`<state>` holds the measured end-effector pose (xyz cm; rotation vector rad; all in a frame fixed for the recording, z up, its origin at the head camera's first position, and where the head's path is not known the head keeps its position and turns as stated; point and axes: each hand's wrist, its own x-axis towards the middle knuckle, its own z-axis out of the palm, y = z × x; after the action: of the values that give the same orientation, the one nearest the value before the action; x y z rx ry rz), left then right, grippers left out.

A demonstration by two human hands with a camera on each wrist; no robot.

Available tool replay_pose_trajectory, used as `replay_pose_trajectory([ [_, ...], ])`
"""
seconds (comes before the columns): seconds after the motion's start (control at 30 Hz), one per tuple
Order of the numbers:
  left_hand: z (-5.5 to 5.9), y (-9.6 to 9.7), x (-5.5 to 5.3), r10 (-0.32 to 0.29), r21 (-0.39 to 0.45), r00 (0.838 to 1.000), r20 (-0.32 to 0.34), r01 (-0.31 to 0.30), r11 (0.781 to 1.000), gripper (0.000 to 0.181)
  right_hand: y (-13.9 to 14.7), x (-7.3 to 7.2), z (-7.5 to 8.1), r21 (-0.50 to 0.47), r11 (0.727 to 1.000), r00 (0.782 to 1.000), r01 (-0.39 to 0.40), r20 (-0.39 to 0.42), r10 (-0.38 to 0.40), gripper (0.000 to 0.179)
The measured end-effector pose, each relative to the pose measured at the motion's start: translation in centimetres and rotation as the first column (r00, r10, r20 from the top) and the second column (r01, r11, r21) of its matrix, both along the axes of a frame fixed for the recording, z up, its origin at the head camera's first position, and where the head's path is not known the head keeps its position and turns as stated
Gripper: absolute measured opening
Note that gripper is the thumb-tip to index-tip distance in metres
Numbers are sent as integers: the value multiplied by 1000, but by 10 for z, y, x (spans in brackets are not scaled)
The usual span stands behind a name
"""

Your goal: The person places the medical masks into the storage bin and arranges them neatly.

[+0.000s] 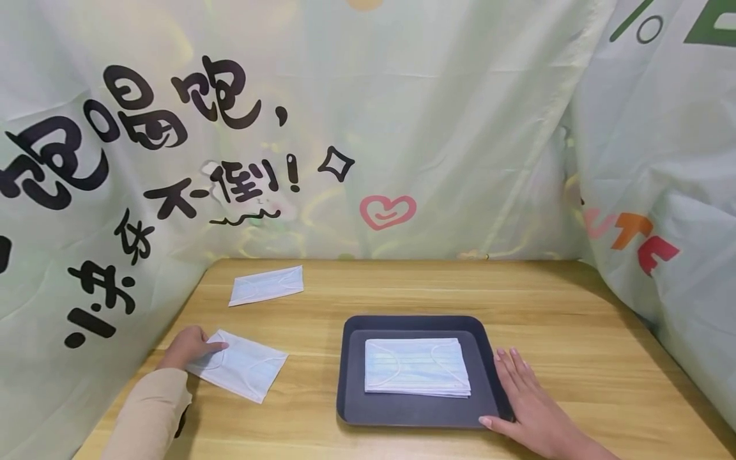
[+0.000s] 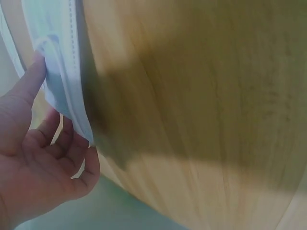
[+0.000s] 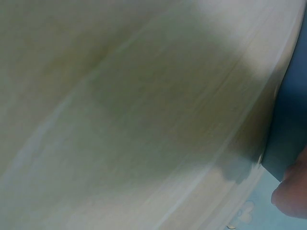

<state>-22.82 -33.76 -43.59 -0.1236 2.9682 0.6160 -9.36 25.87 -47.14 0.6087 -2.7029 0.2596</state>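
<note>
In the head view my left hand pinches the left end of a pale blue face mask, thumb on top over the ear loop. The left wrist view shows the fingers bent beneath that mask, which hangs close over the wood. To the right lies a dark grey tray with a neat stack of face masks in it. My right hand rests against the tray's right side, fingers straight and thumb at the front corner. Only a fingertip and the tray's outer wall appear in the right wrist view.
Another face mask lies alone at the back left of the wooden table. Printed cloth curtains hang behind the table and along both sides, close to its edges.
</note>
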Motion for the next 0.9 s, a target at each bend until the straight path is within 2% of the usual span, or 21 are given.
replay_pose_trajectory([
  [0.23,-3,-7,-4,-30,82,999,42,26,996,41,0,1,1,4,1000,1000,13,12,-13,102],
  [0.43,-7,-12,-7,-117,130,993,18,114,985,30,0,2,1,7,1000,1000,18,21,-18,101],
  [0.63,-4,-9,-2,-185,175,983,6,181,968,21,1,1,0,15,1000,1000,0,-6,0,102],
  [0.77,-1,-5,-1,-190,197,982,-1,187,963,22,2,0,-1,22,1000,1000,-7,-5,7,103],
  [0.9,-2,0,-2,-161,206,987,-11,160,965,23,1,0,-1,21,1000,1000,-7,-12,7,103],
])
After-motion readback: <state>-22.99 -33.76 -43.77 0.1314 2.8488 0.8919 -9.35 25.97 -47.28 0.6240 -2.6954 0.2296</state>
